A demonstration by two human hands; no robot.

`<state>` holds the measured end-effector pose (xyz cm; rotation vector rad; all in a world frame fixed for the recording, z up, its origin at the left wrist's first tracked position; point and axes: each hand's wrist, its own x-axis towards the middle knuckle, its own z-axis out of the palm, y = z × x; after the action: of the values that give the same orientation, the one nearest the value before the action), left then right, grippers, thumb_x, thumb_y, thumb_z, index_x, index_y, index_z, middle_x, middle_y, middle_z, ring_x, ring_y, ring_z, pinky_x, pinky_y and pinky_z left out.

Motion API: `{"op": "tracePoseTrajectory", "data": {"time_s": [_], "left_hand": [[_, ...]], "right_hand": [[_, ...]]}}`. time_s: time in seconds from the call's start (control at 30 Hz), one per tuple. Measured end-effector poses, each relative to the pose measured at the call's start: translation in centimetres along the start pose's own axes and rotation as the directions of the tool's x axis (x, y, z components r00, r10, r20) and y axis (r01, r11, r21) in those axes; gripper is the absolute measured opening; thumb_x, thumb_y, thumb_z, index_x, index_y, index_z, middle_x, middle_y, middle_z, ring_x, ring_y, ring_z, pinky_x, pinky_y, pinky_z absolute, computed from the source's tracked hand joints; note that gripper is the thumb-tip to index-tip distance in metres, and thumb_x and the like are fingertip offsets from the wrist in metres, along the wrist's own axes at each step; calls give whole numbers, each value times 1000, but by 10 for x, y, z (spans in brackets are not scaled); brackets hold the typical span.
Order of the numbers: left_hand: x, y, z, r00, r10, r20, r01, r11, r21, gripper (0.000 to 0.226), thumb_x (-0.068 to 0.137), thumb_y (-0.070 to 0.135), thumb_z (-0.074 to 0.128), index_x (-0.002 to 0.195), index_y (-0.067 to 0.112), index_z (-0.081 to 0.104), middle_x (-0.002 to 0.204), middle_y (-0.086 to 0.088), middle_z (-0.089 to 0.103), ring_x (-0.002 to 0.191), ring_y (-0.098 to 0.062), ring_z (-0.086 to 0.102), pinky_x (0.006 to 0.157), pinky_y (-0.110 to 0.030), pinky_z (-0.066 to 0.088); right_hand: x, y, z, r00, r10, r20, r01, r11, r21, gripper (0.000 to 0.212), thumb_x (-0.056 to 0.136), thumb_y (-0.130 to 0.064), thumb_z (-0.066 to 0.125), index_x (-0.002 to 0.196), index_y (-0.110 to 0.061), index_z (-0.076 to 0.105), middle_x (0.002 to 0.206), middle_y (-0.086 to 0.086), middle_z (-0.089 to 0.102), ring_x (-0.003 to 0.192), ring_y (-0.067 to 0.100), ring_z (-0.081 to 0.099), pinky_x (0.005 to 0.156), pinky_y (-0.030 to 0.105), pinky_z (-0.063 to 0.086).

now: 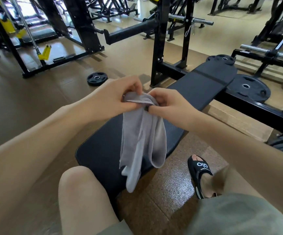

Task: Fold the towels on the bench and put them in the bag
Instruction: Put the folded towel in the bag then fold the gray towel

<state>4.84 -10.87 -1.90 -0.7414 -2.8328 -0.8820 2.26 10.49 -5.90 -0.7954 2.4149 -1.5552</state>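
1. While only the head view is available, it shows both hands raised above the bench (103, 146), each gripping the top edge of one grey towel (142, 141).
2. Left hand (115, 97): fingers curled over the towel's upper hem, thumb beneath, pinching the layered edge.
3. Right hand (168, 104): fingers curled and pinching the same bunched edge, just beside the left hand; the two nearly touch.
4. Towel position: it hangs straight down from the fingers, long axis vertical, doubled into loose lobes, its lower end dangling in front of the near end of the bench pad, near the person's knee. Whether it touches the pad cannot be told.
5. Governing relation: the towel lies directly below both hands, equally near each. Judgement: the fold is under way, and spreading or laying it flat calls for the hands to part along the top edge.
6. No bag or other towel is visible.
7. Weight plates (246, 87) lie on the floor beyond the bench.
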Motion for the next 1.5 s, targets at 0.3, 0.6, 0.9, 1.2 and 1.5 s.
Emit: {"op": "tracePoseTrajectory", "data": {"time_s": [0.3,0.6,0.9,1.2,1.5], "left_hand": [[-8,8,19,969,-127,-214,69,964,-258,18,92,10,72,98,18,57,90,3,73,82,-10,71,78,-31,60],[-12,2,35,969,-174,-177,123,957,-264,11,96,18,68,97,24,59,88,1,74,82,-15,71,77,-39,58],[-4,9,27,974,-89,-209,54,984,-168,8,102,26,59,102,21,66,88,4,72,81,-17,68,77,-45,55],[-11,12,29,979,-49,-199,18,988,-155,8,100,20,61,101,19,53,78,-5,67,68,-24,58,67,-40,49],[-32,-2,50,979,-64,-194,51,996,-75,17,93,20,69,94,19,51,85,3,62,79,-18,59,72,-40,52]], "right_hand": [[-1,-6,-7,999,-9,-41,6,998,-69,14,92,-12,61,103,-17,69,96,9,71,95,31,67,89,54,55],[-1,-4,-7,983,-92,-161,81,994,-70,14,98,-7,56,102,-13,69,92,4,72,89,21,68,82,42,56],[-2,-17,-6,925,-366,-100,307,877,-369,21,92,-6,58,111,-14,61,83,1,64,67,15,60,58,27,47],[3,-13,-14,930,-363,-66,303,853,-426,14,92,-6,57,102,-14,64,79,4,66,65,20,62,63,41,50],[4,-14,-16,932,-341,-121,271,879,-392,12,93,-5,57,98,-13,63,81,8,68,71,25,62,67,41,50]]}}
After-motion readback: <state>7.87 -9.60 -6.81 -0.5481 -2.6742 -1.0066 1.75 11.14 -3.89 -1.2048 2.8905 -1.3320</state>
